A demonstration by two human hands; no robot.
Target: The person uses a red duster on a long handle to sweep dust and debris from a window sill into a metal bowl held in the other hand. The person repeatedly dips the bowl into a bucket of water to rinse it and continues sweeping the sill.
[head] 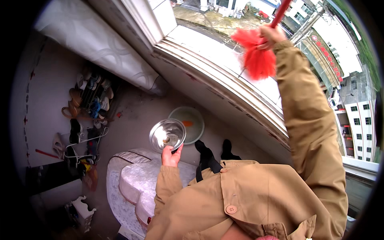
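Note:
My left hand (171,156) grips the rim of a shiny metal bowl (156,132), thumb on the inner side. A small brownish lump (166,140) shows at the bottom of the bowl. My right hand (272,37) reaches up over the window ledge (207,49), closed around the red handle (281,12) of a small broom or brush. Its red bristles (259,60) spread below the hand, blurred, in front of the bright ledge. On the floor, partly hidden by the bowl, stands a pale round basin (196,136) with an orange thing (188,123) in it.
A padded, pale seat or cushioned furniture piece (141,177) stands beside my left forearm. A rack of shoes (93,93) is against the left wall. A patterned curtain (99,45) hangs by the window frame (159,42). Buildings (360,120) and a yard lie outside, below.

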